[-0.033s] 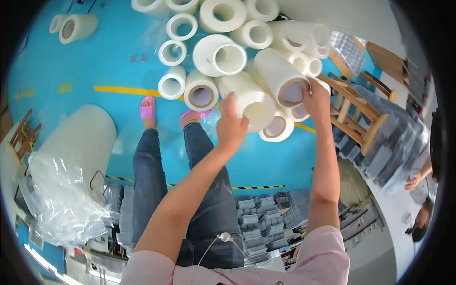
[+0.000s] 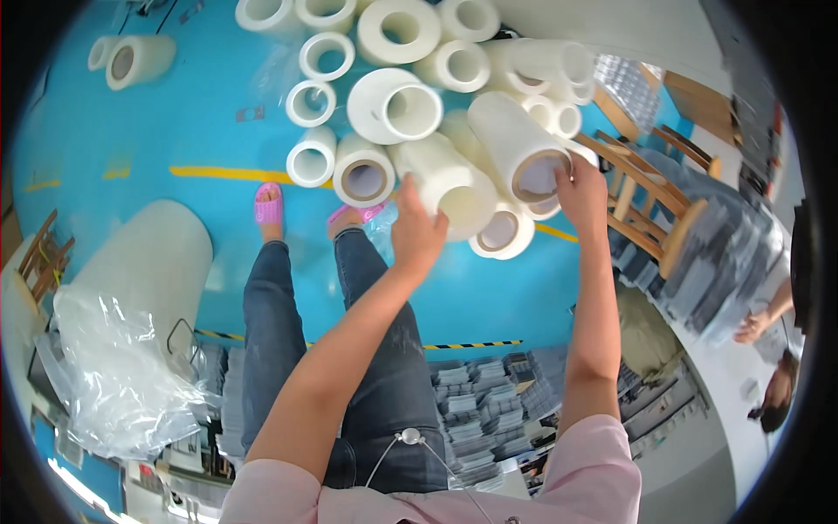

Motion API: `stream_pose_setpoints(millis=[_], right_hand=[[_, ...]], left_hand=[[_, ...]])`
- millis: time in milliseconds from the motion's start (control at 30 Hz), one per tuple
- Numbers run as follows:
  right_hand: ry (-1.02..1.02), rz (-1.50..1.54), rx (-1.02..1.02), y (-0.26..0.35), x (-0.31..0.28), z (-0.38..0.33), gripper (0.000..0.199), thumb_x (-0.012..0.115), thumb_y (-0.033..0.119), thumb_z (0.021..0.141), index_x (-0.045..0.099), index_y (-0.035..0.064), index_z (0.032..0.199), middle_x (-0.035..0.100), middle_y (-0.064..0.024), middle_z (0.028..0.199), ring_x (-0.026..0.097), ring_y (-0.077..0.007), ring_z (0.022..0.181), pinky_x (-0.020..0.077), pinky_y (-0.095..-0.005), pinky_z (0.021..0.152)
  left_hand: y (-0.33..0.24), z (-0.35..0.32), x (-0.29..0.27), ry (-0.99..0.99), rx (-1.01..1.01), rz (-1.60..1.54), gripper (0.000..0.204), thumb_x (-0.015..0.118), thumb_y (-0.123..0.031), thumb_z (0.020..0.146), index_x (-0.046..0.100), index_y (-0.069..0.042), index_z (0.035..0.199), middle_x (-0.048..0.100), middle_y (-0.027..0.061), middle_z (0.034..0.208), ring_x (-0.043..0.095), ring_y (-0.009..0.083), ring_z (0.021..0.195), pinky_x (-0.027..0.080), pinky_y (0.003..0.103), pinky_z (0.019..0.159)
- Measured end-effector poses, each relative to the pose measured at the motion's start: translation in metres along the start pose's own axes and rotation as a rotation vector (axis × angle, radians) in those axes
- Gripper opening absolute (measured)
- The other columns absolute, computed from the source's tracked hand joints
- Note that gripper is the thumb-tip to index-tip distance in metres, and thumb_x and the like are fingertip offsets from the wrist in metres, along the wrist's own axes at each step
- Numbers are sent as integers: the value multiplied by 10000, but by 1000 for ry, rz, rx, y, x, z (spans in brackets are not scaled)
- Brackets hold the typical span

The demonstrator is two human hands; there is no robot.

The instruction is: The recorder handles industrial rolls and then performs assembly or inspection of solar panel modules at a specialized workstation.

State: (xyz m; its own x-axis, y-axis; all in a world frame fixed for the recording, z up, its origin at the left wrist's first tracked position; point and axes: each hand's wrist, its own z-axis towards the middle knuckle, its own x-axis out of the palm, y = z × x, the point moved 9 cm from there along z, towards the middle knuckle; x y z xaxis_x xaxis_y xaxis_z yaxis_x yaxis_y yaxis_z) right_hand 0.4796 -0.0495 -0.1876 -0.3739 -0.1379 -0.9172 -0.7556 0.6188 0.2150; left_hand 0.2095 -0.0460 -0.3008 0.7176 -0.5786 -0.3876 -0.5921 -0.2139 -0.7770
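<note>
Whitish rolls of film lie in a heap on the blue floor in front of me. My left hand grips the near end of a white film roll, fingers along its side and thumb by the rim. To the right, my right hand pinches the rim of another film roll, which has a brown cardboard core and rests tilted on top of the heap. Below these two, a smaller roll shows its open end. Another roll with a brown core lies just left of my left hand's roll.
A wooden rack stands close to the heap's right side, with stacked grey sheets beyond it. A big wrapped roll with loose plastic film stands at left. Another person's hand is at far right.
The right-hand roll has shifted slightly right and toward me against the heap. My left hand and its roll have moved a little left. The gap between the two rolls is wider.
</note>
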Motion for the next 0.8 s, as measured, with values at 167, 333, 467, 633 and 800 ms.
stream_pose_setpoints(millis=[167,333,467,633,800], right_hand=[[-62,542,357,-38,-71,-88,226,683,151,877,674,-33,1009,615,0,724,601,-58,655,521,-221,555],[-50,796,485,46,-122,-139,222,703,163,862,682,-39,950,626,16,700,577,-30,630,500,-199,559],[-60,641,366,127,-141,-154,242,724,143,829,688,-53,967,686,-33,729,603,-57,634,509,-219,603],[-106,503,113,213,-139,-186,369,755,101,787,659,-30,1119,730,-110,889,710,-147,814,557,-268,714],[299,1362,44,225,-97,-229,1064,885,339,680,277,21,1493,465,-157,1432,459,-287,1322,309,-431,1133]], left_hand=[[-48,-5,-36,-134,135,298,866,707,-259,820,211,93,1436,424,290,1364,485,471,1196,443,493,968],[-111,-26,-46,370,-368,-773,884,563,-607,904,262,13,1458,509,210,1347,551,338,1182,447,430,986],[-173,-65,-75,955,-820,-1454,826,438,-688,914,359,-63,1448,537,151,1361,548,325,1219,442,472,1034],[-144,-52,-135,895,-628,-1467,730,503,-593,934,383,-77,1436,523,137,1378,550,294,1221,453,478,1036],[-148,-76,-226,697,-188,-1175,941,841,-333,707,323,-47,1438,522,125,1350,532,269,1236,446,442,1045]])
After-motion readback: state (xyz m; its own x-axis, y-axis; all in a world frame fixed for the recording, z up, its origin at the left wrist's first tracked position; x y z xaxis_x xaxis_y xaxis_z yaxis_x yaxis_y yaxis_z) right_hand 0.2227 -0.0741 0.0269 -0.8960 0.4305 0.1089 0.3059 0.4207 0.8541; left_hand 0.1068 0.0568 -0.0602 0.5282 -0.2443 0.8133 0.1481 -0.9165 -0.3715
